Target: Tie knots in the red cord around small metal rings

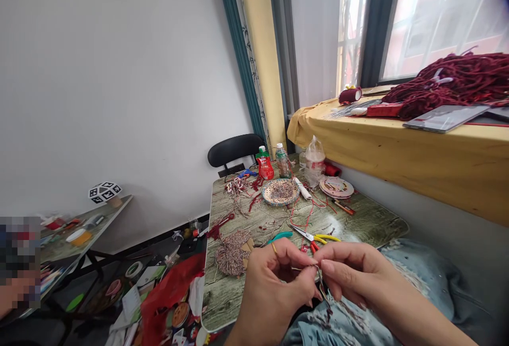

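Observation:
Both my hands meet above my lap at the table's near edge. Thumb and forefinger of my left hand (274, 277), which wears a ring, pinch a thin multicoloured cord (321, 278). My right hand (358, 269) pinches the same cord close beside the left fingertips. Loose strands dangle below over my ripped jeans (350, 319). Just beyond the fingers lie open scissors (304, 233) with red and yellow handles, and a teal-handled tool (280, 237). A ball of speckled yarn (230, 255) sits left of my left hand.
On the wooden-topped table (226, 295) stand a woven plate (280, 192) of small pieces, a red pouch (264, 166), a bottle (282, 161) and a round pink plate (336, 187). Dark red cord (457, 81) heaps on the windowsill. A black chair (235, 150) stands behind.

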The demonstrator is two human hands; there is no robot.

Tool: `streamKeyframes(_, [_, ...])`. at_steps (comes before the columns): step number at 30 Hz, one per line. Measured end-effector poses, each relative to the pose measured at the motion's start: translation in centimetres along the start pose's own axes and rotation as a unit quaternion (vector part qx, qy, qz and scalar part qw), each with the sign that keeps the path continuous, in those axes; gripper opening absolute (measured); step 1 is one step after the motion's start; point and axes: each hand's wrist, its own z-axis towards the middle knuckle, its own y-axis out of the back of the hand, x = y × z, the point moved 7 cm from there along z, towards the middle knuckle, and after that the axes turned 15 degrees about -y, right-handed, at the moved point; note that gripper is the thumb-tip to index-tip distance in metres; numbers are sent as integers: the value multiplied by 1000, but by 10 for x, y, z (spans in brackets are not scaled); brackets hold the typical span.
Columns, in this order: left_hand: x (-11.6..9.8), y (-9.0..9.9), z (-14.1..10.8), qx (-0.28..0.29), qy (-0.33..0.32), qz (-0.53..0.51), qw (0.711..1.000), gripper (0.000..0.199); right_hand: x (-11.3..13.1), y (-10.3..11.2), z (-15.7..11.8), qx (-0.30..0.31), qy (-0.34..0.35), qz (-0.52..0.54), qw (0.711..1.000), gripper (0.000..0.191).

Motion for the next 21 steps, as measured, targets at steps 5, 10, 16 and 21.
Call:
streamKeyframes(5, [1,-1,0,-1,-8,-42,999,6,8,1,-5,-4,-6,-8,1000,31])
streamKeyframes(10, [3,-1,0,6,-8,-65,998,5,12,2,-8,2,-16,-36,999,25])
streamKeyframes(16, [7,-4,-1,41,28,-86,995,5,10,0,-8,39,-21,-29,999,21])
streamKeyframes(21, [11,-2,0,30,23,-98,994,5,20,0,-10,-52,31,-132,989,16])
